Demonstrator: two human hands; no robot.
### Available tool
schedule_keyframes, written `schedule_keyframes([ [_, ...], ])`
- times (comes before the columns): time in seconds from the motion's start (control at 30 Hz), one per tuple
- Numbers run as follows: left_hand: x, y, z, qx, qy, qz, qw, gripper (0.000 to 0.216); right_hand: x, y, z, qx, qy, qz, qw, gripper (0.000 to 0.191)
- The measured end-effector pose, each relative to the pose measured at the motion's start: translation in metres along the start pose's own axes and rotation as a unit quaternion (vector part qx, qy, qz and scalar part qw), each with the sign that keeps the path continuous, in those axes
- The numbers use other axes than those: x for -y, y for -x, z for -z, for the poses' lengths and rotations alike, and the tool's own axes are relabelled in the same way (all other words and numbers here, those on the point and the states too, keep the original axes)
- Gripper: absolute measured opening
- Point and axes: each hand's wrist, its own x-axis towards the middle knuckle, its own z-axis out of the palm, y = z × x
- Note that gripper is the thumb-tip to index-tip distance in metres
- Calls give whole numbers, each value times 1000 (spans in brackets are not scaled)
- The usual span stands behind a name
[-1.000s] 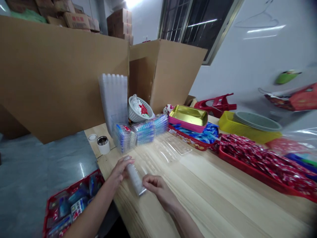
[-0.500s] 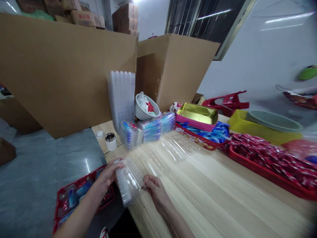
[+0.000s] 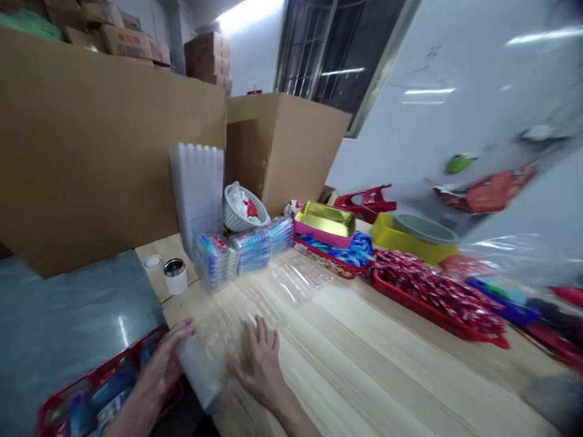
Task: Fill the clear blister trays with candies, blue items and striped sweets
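My left hand (image 3: pixel 166 358) grips a stack of clear plastic trays (image 3: pixel 200 370) at the table's near left edge. My right hand (image 3: pixel 262 364) lies just right of the stack, fingers spread, low over the tabletop. Blur hides whether its fingertips touch the clear plastic between the hands. Farther off, flat clear trays (image 3: pixel 298 278) rest on the wood. Behind them stand piles of filled clear packs (image 3: pixel 216 261) with blue and red contents.
A white cup (image 3: pixel 175 278) stands at the left edge beside a tall stack of clear trays (image 3: pixel 199 194). Red-wrapped packets (image 3: pixel 437 282) fill a red tray on the right, near a gold-lined pink tin (image 3: pixel 325 221). A red crate (image 3: pixel 50 406) sits below, left.
My right hand has let go of the plastic edge it pinched and spread its fingers. The stack stays in my left hand. The view has turned to the right.
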Motion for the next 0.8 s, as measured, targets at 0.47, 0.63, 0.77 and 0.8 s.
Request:
schedule_keyframes([
  [0.47,28,-4,-45,-1,6,-14,1000,51,-52,-24,21,24,34,-69,997,58],
  [0.63,26,-7,-42,-6,-8,-41,999,55,-65,-26,25,-4,-5,-95,995,57],
  [0.77,20,-3,-41,-7,-37,-76,996,60,-36,-20,37,-50,-216,-58,973,37],
  [0.8,19,-2,-41,-4,-44,-85,995,62,-23,-17,41,-23,-304,-44,951,31],
])
